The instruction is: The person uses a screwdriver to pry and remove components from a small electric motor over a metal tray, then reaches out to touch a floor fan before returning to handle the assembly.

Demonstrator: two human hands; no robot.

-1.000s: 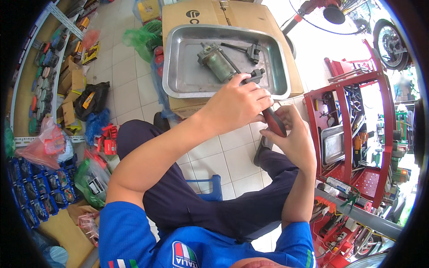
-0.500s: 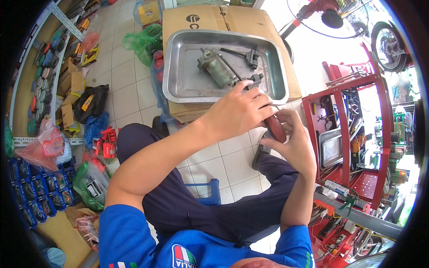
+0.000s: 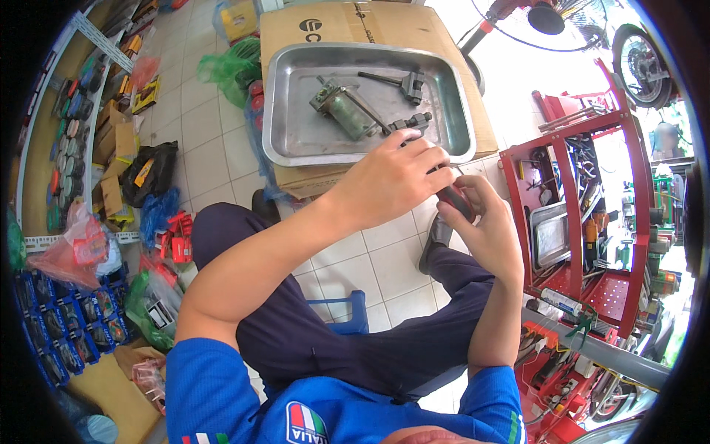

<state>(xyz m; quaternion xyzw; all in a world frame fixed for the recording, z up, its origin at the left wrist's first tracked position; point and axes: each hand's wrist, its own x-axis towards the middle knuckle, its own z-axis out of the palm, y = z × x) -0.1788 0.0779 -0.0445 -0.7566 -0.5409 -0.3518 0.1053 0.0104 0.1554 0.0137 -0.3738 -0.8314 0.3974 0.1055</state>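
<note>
Right grip [image 3: 484,231]: thumb [image 3: 458,223] lies further up than before, over the one dark red handle [image 3: 458,200], just outside the near edge of the tray [image 3: 296,148]. It pinches the lower end; left grip [image 3: 403,177] curls closed around the upper end, likely for steadiness. One tray on one box [image 3: 421,29] presumably contains loose parts: one metal cylinder [image 3: 350,115], two T-shaped pieces [image 3: 411,87] [image 3: 414,122].

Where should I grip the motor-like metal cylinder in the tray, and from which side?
Probably around the middle of the metal cylinder, from above left: it lies on its side with bare tray there, while the dark metal tool and left hand crowd its lower-right end.
</note>
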